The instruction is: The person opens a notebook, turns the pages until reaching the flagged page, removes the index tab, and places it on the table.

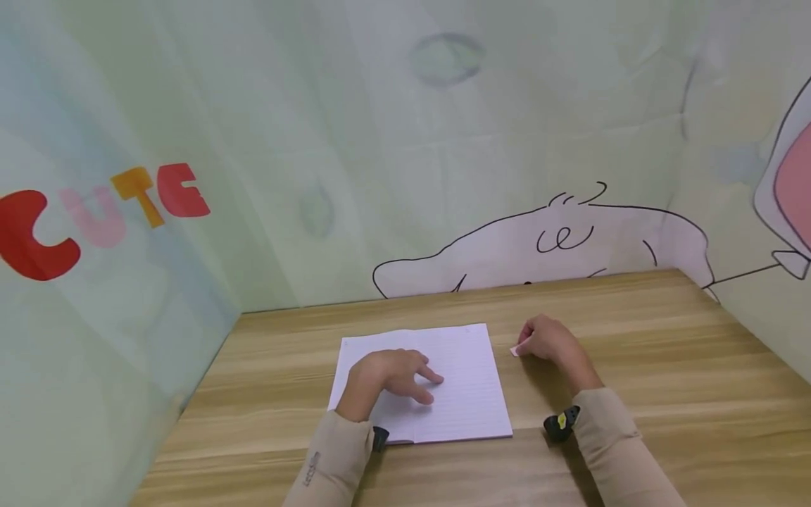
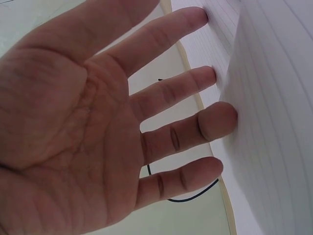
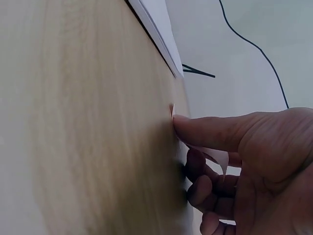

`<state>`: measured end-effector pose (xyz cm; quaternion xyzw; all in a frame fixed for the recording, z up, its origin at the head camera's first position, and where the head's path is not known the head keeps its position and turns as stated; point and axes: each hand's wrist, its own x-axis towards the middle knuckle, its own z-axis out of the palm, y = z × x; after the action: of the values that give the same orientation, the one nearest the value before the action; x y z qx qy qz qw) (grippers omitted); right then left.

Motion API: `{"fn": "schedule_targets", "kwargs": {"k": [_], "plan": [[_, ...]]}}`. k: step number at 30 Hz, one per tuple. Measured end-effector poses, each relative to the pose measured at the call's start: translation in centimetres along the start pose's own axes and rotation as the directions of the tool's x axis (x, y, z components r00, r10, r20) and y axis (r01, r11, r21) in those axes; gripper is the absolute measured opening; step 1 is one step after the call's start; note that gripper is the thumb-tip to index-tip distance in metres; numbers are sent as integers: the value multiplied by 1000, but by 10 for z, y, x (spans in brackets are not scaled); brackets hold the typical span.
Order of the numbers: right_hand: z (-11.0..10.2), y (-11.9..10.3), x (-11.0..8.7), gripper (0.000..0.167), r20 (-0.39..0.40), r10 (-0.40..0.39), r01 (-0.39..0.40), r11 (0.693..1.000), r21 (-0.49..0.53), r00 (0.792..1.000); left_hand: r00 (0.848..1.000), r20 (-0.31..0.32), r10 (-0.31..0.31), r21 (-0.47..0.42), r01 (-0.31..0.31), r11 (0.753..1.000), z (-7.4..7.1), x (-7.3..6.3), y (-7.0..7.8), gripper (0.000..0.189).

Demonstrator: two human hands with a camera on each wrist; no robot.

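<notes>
An open lined notebook (image 1: 469,408) lies flat on the wooden table, its centre fold running front to back. My left hand (image 1: 394,372) is spread over its pages. In the left wrist view the fingers (image 2: 215,122) are extended, with fingertips right at the lined paper (image 2: 274,127). To the right of the notebook, my right hand (image 1: 551,339) pinches a small pale pinkish slip of paper (image 1: 514,351) between thumb and fingers. The right wrist view shows this slip (image 3: 217,155) curling behind the thumb, partly hidden by it, close over the tabletop.
The wooden table (image 1: 709,394) extends around the notebook on every side. Behind it hangs a pale green printed backdrop (image 1: 285,176) with a cartoon outline and colourful letters. Dark wrist cameras (image 1: 559,425) sit at the beige sleeves (image 1: 611,426).
</notes>
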<state>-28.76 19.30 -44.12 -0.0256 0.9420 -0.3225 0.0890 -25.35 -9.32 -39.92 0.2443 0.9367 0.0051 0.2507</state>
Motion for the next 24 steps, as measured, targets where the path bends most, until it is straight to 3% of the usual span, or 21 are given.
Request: {"fn": "schedule_targets", "kwargs": {"k": [14,21,24], "plan": [[0,9,-5,37,-11,42,-43,996,-73,999,1000,8,8,24,-8,1000,2,3,4,44],[4,6,-5,70,-96,181,-190,977,-100,979,1000,7,1,16,-1,1000,-1,0,3,45],[5,8,-4,72,-102,187,-198,974,-107,977,1000,1,10,-5,-10,1000,0,0,2,45]]}}
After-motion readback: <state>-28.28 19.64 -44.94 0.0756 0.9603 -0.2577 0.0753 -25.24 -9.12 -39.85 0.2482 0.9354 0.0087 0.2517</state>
